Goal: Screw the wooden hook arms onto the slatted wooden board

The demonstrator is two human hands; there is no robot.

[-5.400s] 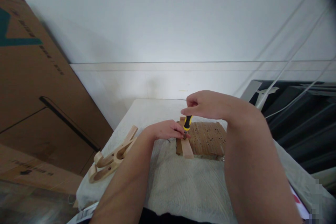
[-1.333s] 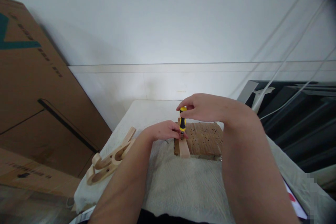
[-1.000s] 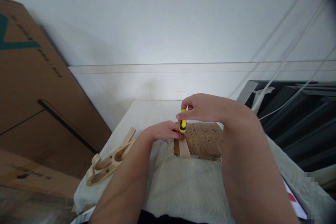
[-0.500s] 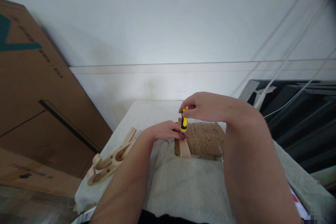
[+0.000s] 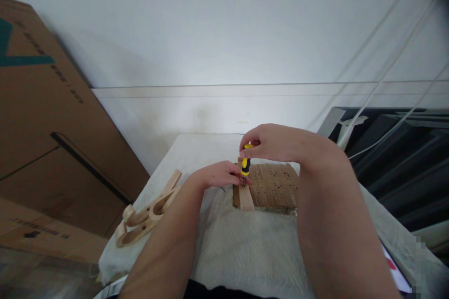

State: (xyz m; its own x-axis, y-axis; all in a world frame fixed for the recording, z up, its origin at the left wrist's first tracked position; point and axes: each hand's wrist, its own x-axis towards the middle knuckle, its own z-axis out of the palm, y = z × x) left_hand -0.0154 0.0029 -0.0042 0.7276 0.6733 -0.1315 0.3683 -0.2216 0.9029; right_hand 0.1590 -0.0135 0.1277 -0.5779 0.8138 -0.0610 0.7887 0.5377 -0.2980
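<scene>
My right hand (image 5: 261,142) is closed around the top of a yellow-and-black screwdriver (image 5: 246,165), which stands nearly upright. Its lower end meets a pale wooden strip (image 5: 247,201); the exact tip is too small to make out. Beside that point my left hand (image 5: 224,175) grips the strip, thumb on the near side and some fingers partly hidden behind the screwdriver. Under the strip lies a brown board (image 5: 277,187) dotted with several small dark holes, its right end partly covered by my right forearm.
A pale cloth (image 5: 252,247) covers the work surface. Curved wooden pieces (image 5: 152,210) lie on it at the left, next to my left forearm. A large cardboard box (image 5: 66,126) leans at far left. Dark slatted panels (image 5: 396,159) and white cords are at right; a wall rises behind.
The screwdriver's handle has turned a little, showing its yellow and black parts differently, and leans slightly more. Both hands stay in nearly the same place.
</scene>
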